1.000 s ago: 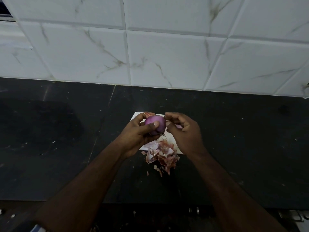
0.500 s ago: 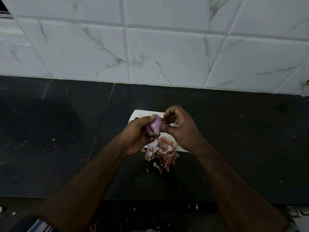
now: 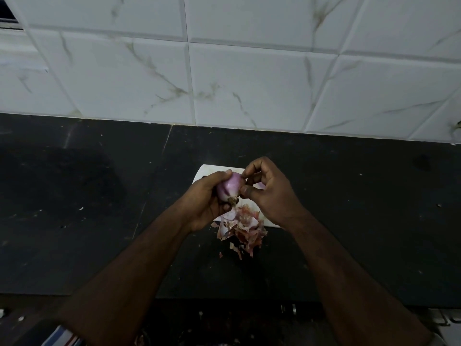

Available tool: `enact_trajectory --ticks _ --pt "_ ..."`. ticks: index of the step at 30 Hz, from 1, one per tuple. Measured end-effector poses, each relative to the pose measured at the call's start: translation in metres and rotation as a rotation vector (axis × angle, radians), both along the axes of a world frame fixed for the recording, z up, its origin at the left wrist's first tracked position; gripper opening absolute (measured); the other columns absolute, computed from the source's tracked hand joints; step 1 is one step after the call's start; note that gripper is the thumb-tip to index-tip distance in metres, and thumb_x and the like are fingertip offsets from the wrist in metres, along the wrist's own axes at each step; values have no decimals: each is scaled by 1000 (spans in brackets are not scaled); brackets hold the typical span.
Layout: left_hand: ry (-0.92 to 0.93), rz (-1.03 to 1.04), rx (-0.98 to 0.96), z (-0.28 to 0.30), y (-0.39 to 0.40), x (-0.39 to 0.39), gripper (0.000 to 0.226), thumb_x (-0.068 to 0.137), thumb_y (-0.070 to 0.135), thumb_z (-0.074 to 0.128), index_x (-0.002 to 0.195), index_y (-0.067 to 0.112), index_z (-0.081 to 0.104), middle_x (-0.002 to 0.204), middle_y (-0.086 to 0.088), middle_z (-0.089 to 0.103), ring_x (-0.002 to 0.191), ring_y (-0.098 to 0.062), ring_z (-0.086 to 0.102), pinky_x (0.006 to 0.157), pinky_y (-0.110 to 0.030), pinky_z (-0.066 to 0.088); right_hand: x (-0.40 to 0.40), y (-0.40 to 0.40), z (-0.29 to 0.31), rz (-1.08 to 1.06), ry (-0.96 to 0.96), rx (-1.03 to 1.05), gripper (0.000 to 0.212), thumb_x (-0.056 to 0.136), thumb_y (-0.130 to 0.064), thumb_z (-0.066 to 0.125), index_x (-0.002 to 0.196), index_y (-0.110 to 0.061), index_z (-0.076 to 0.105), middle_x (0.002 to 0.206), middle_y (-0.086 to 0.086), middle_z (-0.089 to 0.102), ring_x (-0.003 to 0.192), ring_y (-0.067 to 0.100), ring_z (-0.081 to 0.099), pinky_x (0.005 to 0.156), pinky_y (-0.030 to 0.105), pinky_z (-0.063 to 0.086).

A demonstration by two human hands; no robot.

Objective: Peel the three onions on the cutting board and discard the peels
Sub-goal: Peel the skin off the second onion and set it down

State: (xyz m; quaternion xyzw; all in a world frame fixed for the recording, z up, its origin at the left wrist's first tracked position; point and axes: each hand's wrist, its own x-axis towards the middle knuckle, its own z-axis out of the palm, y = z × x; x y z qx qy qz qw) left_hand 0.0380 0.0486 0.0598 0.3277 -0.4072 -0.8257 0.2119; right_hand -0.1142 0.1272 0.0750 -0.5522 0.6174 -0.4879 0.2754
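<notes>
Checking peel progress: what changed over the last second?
The left hand turned the onion, so its root end now points down toward the peel pile. The right hand shifted its fingers from the onion's top to its side near the root. Cutting board and pile unchanged.

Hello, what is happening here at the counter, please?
A person is peeling an onion above a white cutting board. The left hand grips the onion, root end down, while the right hand picks at its side with the fingertips. It looks mostly bare and purple. A pile of peels lies at the board's near edge, spilling onto the dark counter, not yet discarded.
</notes>
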Motion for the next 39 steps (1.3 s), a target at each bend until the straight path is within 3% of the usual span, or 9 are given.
enact_trajectory --ticks 6,10,14,19,23,29,33,39 --pt "-15 7 2 -1 1 0 42 97 30 55 124 -2 60 84 -12 62 61 -15 56 48 -22 45 -1 0 1 34 27 12 27 80 5 74 88 -11 54 83 -7 56 77 5 56 76 20 50" --pt "-27 18 -8 -5 2 1 52 96 31 57 133 -7 53 87 -12 61 63 -15 54 49 -22 44 -2 1 2 87 77 38 27 82 6 71 85 -12 51 79 -7 54 74 1 53 74 28 52" --pt "-15 11 9 -3 3 1 43 97 30 55 126 -2 58 87 -12 62 64 -16 54 48 -21 45 -3 2 4 80 84 44 25 82 6 69 85 -12 52 80 -5 57 76 7 57 77 34 56" --pt "-20 23 4 1 0 1 37 99 30 54 122 2 62 88 -13 62 63 -16 57 50 -21 46 -2 2 5 -16 1 -19 26 78 -1 78 87 -15 58 93 2 68 87 14 65 82 24 53" --pt "-35 28 -4 0 1 0 40 100 30 53 125 0 59 88 -12 62 63 -16 57 49 -21 45 0 0 2 -58 42 -40 22 78 2 77 83 -13 61 82 -3 67 81 10 65 76 25 54" --pt "-40 38 7 0 1 2 37 99 30 53 122 1 59 86 -12 63 63 -16 57 49 -21 46 0 0 -1 -34 60 1 23 82 2 71 84 -18 59 81 -5 64 78 16 64 76 38 57" --pt "-39 30 -5 2 1 2 39 99 29 53 125 1 59 87 -11 62 63 -16 56 50 -21 45 -3 1 0 -16 12 -14 23 80 -1 76 91 -13 60 91 0 66 83 13 65 78 28 55" --pt "-46 34 -19 2 3 2 38 99 28 52 125 0 59 86 -11 61 63 -15 54 49 -21 44 -1 -1 -2 -7 63 -4 25 80 -2 77 85 -17 58 79 -11 61 76 4 60 73 18 49"
